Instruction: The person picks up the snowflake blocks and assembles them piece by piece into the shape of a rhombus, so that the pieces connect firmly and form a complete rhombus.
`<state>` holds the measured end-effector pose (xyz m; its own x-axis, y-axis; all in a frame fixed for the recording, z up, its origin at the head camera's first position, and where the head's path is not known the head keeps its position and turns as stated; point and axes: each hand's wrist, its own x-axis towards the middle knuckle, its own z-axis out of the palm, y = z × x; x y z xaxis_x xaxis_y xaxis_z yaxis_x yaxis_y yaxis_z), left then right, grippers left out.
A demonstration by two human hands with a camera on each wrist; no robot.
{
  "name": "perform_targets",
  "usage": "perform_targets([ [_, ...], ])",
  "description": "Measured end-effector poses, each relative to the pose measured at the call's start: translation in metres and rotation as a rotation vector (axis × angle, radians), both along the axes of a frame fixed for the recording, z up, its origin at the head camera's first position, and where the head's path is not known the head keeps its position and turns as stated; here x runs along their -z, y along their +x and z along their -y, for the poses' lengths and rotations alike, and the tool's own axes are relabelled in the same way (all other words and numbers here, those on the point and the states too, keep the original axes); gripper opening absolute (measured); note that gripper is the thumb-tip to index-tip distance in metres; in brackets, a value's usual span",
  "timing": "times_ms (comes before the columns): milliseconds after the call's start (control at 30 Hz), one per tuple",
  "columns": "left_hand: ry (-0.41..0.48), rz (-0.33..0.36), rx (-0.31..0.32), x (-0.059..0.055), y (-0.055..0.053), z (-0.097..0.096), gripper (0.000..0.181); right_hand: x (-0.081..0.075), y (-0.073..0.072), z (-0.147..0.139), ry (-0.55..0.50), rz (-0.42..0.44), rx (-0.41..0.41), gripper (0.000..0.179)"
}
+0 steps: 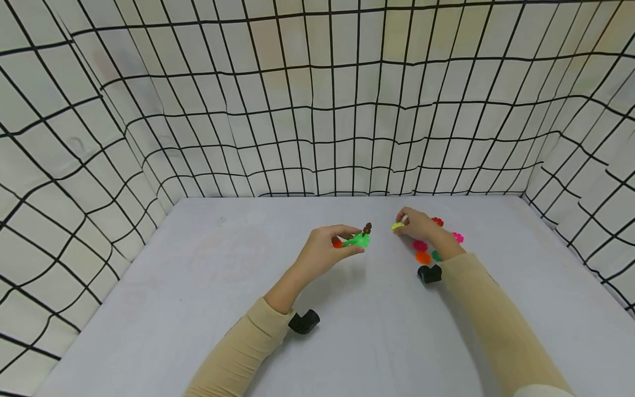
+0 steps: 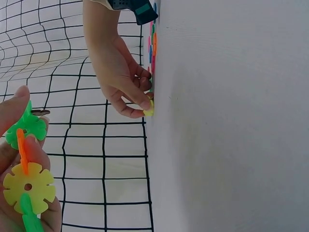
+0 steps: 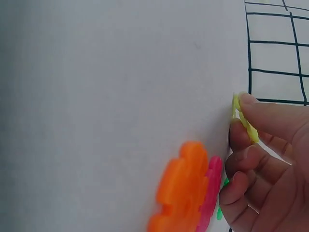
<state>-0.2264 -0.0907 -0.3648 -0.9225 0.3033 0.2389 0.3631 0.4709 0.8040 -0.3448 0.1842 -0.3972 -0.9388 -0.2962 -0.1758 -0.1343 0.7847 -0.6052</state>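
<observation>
The left sleeve, at bottom centre-left of the head view, is long and plain beige. The right sleeve, at lower right, matches; a white patch shows at its bottom edge. The left hand and right hand are bare. The left wrist unit and right wrist unit are black, bent housings.

Joined discs sit in the left grip. The right grip, holding a single disc, is to their right. Loose discs lie on the counter, right of the single disc. A wall stands along the counter's far edge.
</observation>
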Motion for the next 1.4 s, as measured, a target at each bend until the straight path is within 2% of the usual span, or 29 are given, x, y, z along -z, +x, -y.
perform_targets([
  [133,-0.007,0.008,0.002,-0.001,0.001,0.000,0.037,0.001,0.002,0.001,-0.057,-0.008,0.005,0.029],
  [400,-0.021,0.005,0.005,0.000,0.001,0.000,0.037,-0.004,0.010,0.002,-0.252,-0.018,0.023,0.035],
  [600,-0.021,0.007,0.014,0.000,0.000,0.000,0.038,-0.012,0.022,0.006,-0.375,-0.024,0.021,0.039],
  [800,-0.030,0.010,0.013,0.000,-0.001,-0.001,0.040,-0.023,0.039,0.016,-0.511,0.019,0.059,0.038],
  [1033,-0.038,0.005,0.021,0.000,0.000,-0.001,0.040,-0.031,0.052,0.027,-0.575,0.051,0.100,0.036],
  [1400,-0.048,0.010,0.031,0.001,0.000,-0.002,0.039,-0.034,0.063,0.034,-0.592,0.050,0.049,0.037],
])
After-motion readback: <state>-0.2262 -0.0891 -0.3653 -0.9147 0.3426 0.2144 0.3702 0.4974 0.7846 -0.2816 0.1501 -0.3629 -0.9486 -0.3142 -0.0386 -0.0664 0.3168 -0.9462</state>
